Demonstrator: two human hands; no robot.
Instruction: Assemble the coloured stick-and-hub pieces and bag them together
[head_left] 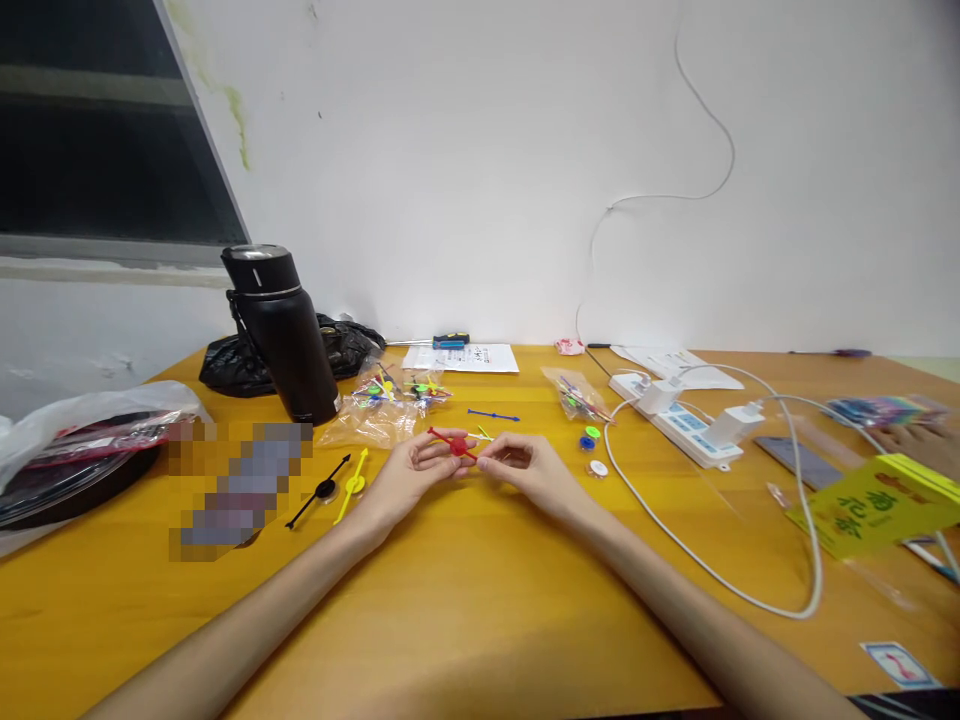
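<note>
My left hand point(421, 472) holds a red spinner arrow point(458, 446) with a round hub between its thumb and fingers. The fingertips of my right hand point(531, 468) are pinched together at the arrow's right end. A black spinner arrow point(325, 489) and a yellow spinner arrow point(355, 484) lie left of my left hand. Beyond my hands lies a blue arrow point(493, 416); a pale arrow point(480, 436) is partly hidden behind my fingers. To the right of my right hand are small green point(592, 432), blue point(587, 443) and white discs point(598, 468).
Clear bags of coloured parts point(397, 390) point(576, 393) lie farther back. A black flask point(281, 335) stands at left, near a wrapped dark round item point(82, 460). At right are a power strip point(686, 430), looping white cable point(814, 560), a yellow box point(881, 505) and another person's hand point(919, 440).
</note>
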